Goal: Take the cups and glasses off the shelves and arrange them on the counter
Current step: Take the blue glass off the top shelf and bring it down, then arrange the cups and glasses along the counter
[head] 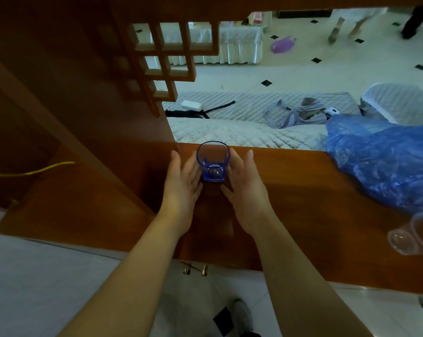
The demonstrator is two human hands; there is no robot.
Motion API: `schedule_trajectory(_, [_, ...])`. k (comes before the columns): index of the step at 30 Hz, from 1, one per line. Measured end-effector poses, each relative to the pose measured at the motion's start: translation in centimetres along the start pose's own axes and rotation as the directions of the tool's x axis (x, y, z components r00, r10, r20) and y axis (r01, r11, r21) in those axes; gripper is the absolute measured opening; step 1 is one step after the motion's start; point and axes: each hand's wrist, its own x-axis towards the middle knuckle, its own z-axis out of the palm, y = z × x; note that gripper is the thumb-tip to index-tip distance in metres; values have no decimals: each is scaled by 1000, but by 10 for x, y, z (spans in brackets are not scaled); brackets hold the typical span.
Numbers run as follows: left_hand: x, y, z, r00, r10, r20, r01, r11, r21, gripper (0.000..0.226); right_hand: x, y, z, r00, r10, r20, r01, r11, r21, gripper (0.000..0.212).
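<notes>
A blue transparent glass (213, 162) stands upright on the brown wooden counter (303, 190), near its far edge. My left hand (182, 183) lies just left of the glass with fingers stretched out, close to it or lightly touching. My right hand (243, 183) is on the glass's right side, fingers apart and flat. Neither hand grips the glass. At the counter's right end a clear pinkish plastic cup (414, 235) lies tilted on its side.
A crumpled blue plastic sheet (385, 161) covers the counter's right part. A wooden shelf unit with a lattice panel (166, 57) rises on the left. A yellow cable (35, 170) runs inside the shelf. Beyond the counter lie quilted covers (242, 132) and a tiled floor.
</notes>
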Motion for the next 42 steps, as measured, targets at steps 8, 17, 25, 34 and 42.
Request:
schedule_trajectory(8, [-14,-1,3,998,43,-55,-43,999,-10,77,-6,-7,-6,1000,5,-22,-3,996,90,70])
schedule_trajectory(17, [-54,-8,28,996,-40,-84,24,984,-176,78,-70,-14,-34,985,-85,-151,94,995,47,72])
schedule_trajectory(25, [-103,-43,104,996,-89,0,89,991,-105,70,-176,-12,-109,928,-149,-342,122,988,-97,65])
schedule_trajectory(34, [-138,-66,206,989,-119,86,118,993,9,72,-230,-42,-201,848,-163,-505,225,972,64,53])
schedule_trajectory(42, [-145,-104,278,998,-44,46,44,999,13,72,-239,-78,-288,808,-214,-549,281,959,39,53])
